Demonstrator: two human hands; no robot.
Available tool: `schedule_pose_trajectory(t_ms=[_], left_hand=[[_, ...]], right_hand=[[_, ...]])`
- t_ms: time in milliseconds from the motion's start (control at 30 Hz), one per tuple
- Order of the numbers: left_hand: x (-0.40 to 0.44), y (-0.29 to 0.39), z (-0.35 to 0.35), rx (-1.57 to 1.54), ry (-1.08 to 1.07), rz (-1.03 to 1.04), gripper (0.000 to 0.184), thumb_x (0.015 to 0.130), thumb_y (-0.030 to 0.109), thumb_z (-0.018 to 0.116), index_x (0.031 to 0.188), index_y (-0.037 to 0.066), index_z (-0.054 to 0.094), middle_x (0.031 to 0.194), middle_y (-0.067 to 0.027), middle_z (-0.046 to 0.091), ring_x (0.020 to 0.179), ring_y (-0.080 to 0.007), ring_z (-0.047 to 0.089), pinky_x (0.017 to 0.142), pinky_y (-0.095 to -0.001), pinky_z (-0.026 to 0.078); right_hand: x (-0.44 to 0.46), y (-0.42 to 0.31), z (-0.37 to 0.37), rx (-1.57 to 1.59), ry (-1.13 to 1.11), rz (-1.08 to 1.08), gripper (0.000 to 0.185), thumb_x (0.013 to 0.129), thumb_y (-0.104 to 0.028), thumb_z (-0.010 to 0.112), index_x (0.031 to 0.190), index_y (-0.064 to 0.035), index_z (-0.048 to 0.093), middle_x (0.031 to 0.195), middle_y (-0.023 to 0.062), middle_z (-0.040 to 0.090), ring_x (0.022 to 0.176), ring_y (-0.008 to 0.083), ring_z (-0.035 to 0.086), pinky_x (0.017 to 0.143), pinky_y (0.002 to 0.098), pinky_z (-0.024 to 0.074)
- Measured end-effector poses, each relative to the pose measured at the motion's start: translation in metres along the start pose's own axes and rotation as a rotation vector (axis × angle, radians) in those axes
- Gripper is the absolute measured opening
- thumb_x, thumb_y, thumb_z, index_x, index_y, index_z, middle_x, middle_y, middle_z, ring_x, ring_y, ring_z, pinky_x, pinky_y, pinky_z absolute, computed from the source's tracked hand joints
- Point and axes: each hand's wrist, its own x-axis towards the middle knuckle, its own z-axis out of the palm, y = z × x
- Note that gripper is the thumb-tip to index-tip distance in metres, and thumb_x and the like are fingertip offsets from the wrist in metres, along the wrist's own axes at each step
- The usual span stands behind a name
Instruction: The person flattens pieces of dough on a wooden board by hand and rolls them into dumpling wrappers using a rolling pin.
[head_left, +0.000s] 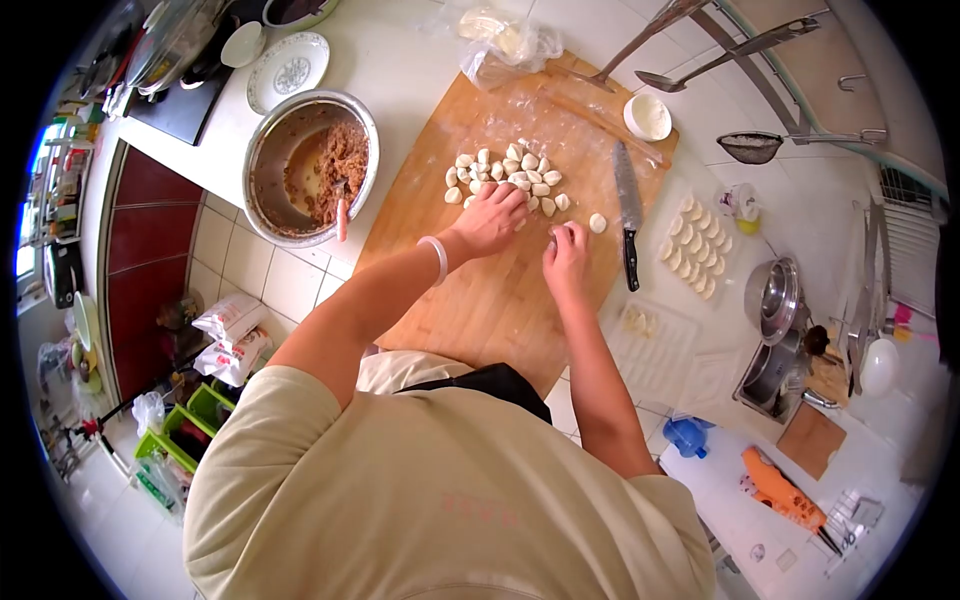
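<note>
Small floured dough pieces [484, 170] lie in a loose cluster on the wooden board [450, 290]. My left hand [492, 217] is at the near side of the cluster, its fingers curled down onto a dough piece that shows white at the fingertips. Just to the right, my right hand [567, 255] is closed in a pinch low over the board; what sits between its fingers is mostly hidden. One separate dough piece [597, 223] rests to the right of that hand. Beyond it lies a knife [628, 205] with a black handle.
Left of the board stands a metal bowl [258, 165] of meat filling with a spoon. A rolling pin [605, 125] and a bowl of flour [647, 117] are at the far right of the board. Rows of shaped dumplings [695, 247] sit right of the knife. Utensils hang beyond.
</note>
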Motion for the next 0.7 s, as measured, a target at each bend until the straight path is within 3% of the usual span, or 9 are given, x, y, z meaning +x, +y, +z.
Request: schedule_pose_trajectory(t_ms=[100, 233, 700], left_hand=[[-0.002, 0.002, -0.004, -0.020, -0.012, -0.049, 0.037, 0.068, 0.025, 0.074, 0.101, 0.012, 0.064, 0.108, -0.0056, 0.052, 0.110, -0.0257, 0.049, 0.090, -0.0399, 0.039], [-0.003, -0.004, -0.009, -0.013, 0.020, -0.074, 0.038, 0.066, 0.025, 0.075, 0.101, 0.013, 0.065, 0.106, -0.0059, 0.052, 0.106, -0.0260, 0.048, 0.087, -0.0401, 0.040], [-0.009, -0.012, -0.010, 0.030, -0.033, -0.062, 0.031, 0.069, 0.025, 0.074, 0.095, 0.013, 0.063, 0.100, -0.0064, 0.053, 0.101, -0.0276, 0.051, 0.085, -0.0413, 0.040]], right_hand=[[0.012, -0.018, 0.007, 0.132, -0.026, -0.102, 0.037, 0.077, -0.006, 0.069, 0.112, -0.0078, 0.057, 0.109, 0.0118, 0.058, 0.107, 0.0335, 0.053, 0.094, 0.0484, 0.0432], [0.016, -0.034, 0.016, 0.088, -0.092, -0.052, 0.041, 0.077, -0.012, 0.074, 0.114, -0.0085, 0.057, 0.112, 0.0125, 0.059, 0.109, 0.0356, 0.053, 0.093, 0.0494, 0.0419], [0.021, -0.042, 0.028, -0.006, -0.062, -0.037, 0.038, 0.069, -0.015, 0.077, 0.103, -0.0090, 0.060, 0.106, 0.0104, 0.057, 0.105, 0.0339, 0.053, 0.094, 0.0503, 0.0424]])
